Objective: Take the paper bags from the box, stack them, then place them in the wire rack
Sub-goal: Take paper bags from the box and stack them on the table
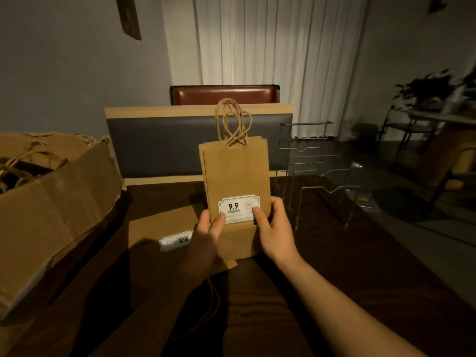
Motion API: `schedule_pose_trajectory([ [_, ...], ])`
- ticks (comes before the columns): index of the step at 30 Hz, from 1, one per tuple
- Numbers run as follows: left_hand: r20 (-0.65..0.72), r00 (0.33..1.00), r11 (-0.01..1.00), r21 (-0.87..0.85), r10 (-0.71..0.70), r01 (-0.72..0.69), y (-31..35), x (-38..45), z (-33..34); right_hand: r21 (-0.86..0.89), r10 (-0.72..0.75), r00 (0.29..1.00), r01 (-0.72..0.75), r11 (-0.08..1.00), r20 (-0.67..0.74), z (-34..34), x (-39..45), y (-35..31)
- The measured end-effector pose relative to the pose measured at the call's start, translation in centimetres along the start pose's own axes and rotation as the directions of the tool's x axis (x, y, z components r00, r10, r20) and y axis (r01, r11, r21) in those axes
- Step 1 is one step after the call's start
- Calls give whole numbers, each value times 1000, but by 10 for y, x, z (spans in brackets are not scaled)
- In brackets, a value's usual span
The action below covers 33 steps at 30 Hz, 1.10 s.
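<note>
Holding stacked paper bags (235,173) upright, left hand (206,233) and right hand (277,228) both gripping; wire rack (313,171) stood unfilled, box (51,202) still held bags, we judged.

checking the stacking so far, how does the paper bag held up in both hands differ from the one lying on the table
The held paper bag stands upright, handles up, gripped at its lower edge by the left hand and right hand; the bag on the table lies flat, untouched. The held bag's 9.9 label reads upright; the table bag's label reads upside down and is partly hidden behind the left hand. Both are brown kraft paper with a white label.
</note>
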<state>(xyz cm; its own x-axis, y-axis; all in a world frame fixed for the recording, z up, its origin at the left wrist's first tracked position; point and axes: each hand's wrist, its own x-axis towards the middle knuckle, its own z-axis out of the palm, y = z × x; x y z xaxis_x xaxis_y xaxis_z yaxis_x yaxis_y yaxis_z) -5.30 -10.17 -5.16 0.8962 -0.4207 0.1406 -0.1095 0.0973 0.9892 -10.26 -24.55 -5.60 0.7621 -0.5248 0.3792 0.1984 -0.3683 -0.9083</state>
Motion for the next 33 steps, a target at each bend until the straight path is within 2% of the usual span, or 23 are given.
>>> schedule_pose_trajectory([
  [3,56,998,993,114,-11,4,-8,-8,1,-5,-7,999,7,1000,-48,6,-6,15],
  [6,-22,1000,967,255,-1,6,-18,1,-1,36,88,993,-91,995,79,8,-6,23],
  [8,-15,998,951,305,54,-47,-17,17,-5,25,99,984,-104,994,151,5,2,17],
  [10,47,998,944,327,39,-53,-5,36,-6,-46,65,989,-59,997,133,-2,25,3],
  [12,45,999,950,314,-6,-9,6,68,0,-201,47,997,-34,979,61,-7,60,-6],
  [14,26,997,937,346,-66,53,14,98,9,-399,122,992,-108,910,10,-6,99,-3],
  [16,25,987,910,391,-157,135,8,121,17,-563,258,966,-227,795,-26,1,127,15],
  [18,25,972,864,463,-235,197,-8,135,20,-636,378,925,-316,704,-41,10,138,39],
  [20,13,966,822,527,-259,213,-21,139,24,-700,442,896,-344,626,-44,17,141,58],
  [23,12,962,869,432,-273,241,-34,141,31,-767,473,881,-315,559,-16,24,139,71],
  [28,40,936,925,168,-351,339,-20,137,35,-757,491,871,-305,578,25,19,137,60],
  [29,39,941,924,204,-337,323,-8,134,28,-768,459,887,-265,583,43,17,134,51],
  [31,11,955,880,393,-296,268,13,125,-1,-767,302,947,-112,632,111,18,122,30],
  [33,-25,951,830,482,-307,280,28,113,-41,-688,181,953,38,724,244,27,103,7],
])
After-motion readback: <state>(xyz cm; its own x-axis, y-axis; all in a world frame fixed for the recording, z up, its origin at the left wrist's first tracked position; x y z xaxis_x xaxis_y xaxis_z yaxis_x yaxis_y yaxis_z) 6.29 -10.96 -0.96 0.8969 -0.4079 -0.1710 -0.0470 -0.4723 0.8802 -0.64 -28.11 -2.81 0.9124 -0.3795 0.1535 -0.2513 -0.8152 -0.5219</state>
